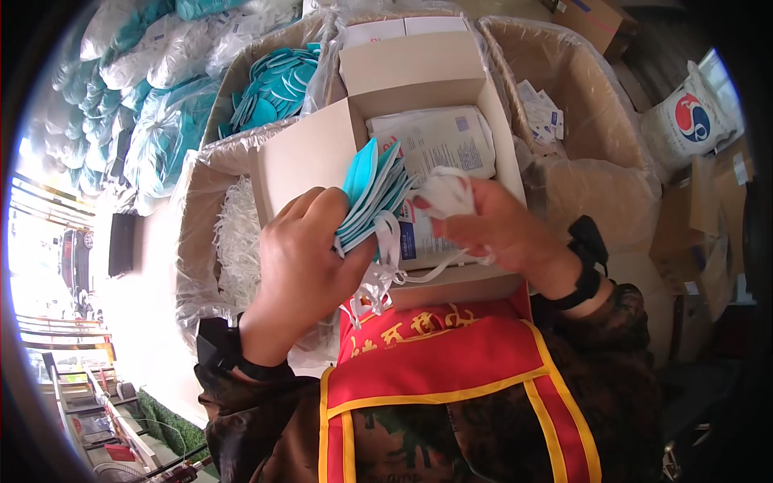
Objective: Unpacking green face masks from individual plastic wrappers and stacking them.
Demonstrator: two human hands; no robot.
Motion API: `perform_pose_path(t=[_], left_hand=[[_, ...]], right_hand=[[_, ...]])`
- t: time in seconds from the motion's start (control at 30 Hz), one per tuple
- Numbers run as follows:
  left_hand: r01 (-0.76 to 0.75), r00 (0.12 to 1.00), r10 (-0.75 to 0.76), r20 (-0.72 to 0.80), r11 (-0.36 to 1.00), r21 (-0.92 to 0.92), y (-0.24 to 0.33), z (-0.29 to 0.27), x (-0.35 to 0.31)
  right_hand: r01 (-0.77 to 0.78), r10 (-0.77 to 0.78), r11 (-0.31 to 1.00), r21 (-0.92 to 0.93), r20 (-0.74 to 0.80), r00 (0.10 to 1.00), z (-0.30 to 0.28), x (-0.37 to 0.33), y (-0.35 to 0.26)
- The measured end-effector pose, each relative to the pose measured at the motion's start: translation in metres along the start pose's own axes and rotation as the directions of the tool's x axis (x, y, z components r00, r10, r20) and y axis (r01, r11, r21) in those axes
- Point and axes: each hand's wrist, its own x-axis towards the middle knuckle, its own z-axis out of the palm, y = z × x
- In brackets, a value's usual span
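Note:
My left hand [302, 245] is closed around a stack of teal face masks [373, 193] with white edges, held upright over an open cardboard box [310, 161]. White straps [390, 241] dangle from the stack beside my left thumb. To the right, my right hand [515, 229] pinches a bunch of white straps [444, 193], somewhat smeared by motion; a loose strand runs between the two hands. Inside the box lie flat white printed packets [451, 137], partly covered by my hands and the masks.
Behind to the left, a lined carton [211, 133] holds many teal pieces [274, 84]. Shredded white strips [240, 233] fill another lined bin at left. A lined carton [592, 113] at right contains a few white packets [541, 113]. Bagged goods [173, 105] are piled far left.

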Motion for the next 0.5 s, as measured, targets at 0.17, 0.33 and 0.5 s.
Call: perform_pose_path(t=[0.17,0.33,0.5], left_hand=[[-0.026,0.999,0.03,-0.039,0.994,0.11,0.002,0.009,0.004],[-0.112,0.992,0.115,-0.053,0.992,0.057,-0.004,0.012,-0.003],[-0.094,0.99,0.097,0.107,0.995,-0.025,-0.001,0.017,-0.013]], right_hand=[[0.111,-0.097,0.993,-0.028,0.294,0.951,0.024,0.028,0.007],[0.161,-0.114,0.929,-0.334,0.158,0.981,0.036,0.009,0.003],[-0.077,0.037,0.959,-0.273,-0.151,0.988,0.009,-0.036,0.002]])
